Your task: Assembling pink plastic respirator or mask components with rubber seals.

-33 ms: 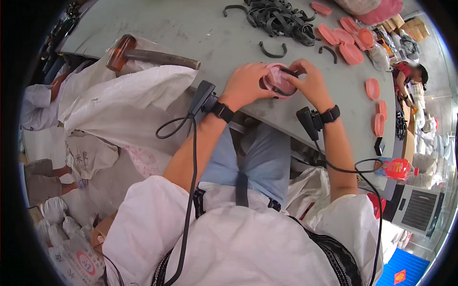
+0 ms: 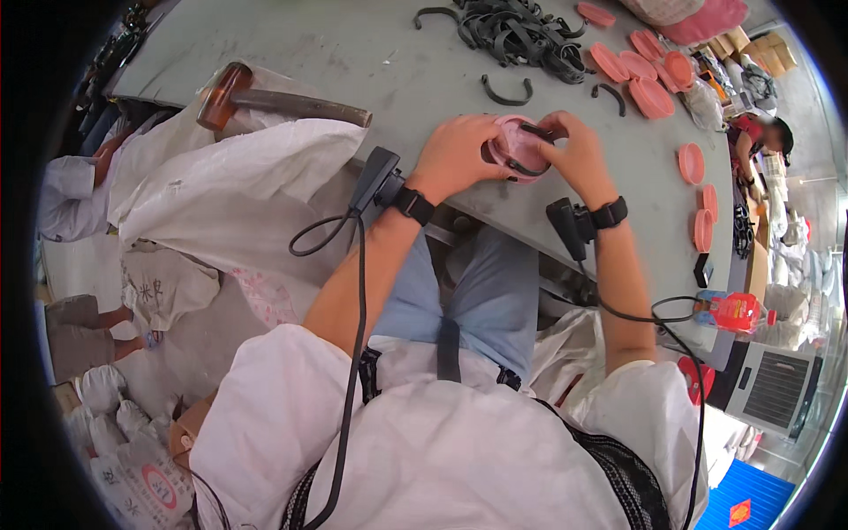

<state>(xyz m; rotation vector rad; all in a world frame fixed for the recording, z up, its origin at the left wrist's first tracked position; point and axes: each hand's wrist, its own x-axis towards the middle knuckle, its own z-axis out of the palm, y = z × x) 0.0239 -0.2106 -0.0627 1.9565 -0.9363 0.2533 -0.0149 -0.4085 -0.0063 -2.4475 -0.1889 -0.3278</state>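
Just past the table's near edge, my left hand (image 2: 455,152) wraps round a pink oval plastic piece (image 2: 505,134), shaped like a shallow bowl, with its thumb at the near rim. A dark curved strip (image 2: 532,166) lies across the pink piece and bends along its right side. My right hand (image 2: 579,157) pinches this strip between thumb and fingers at the piece's right edge. The fingers hide part of the strip, so whether its ends are fastened I cannot tell. Beyond my hands, a loose dark curved strip (image 2: 508,99) rests on the grey table.
A heap of dark strips (image 2: 517,35) lies at the far side, with several pink oval pieces (image 2: 652,97) to its right. A mallet (image 2: 300,108) lies on white sacking (image 2: 247,168) at left. A red-labelled bottle (image 2: 738,311) is at right. Cables trail from both wrists.
My right hand and wrist have shifted very slightly to the left. The left hand keeps its hold on the pink piece.
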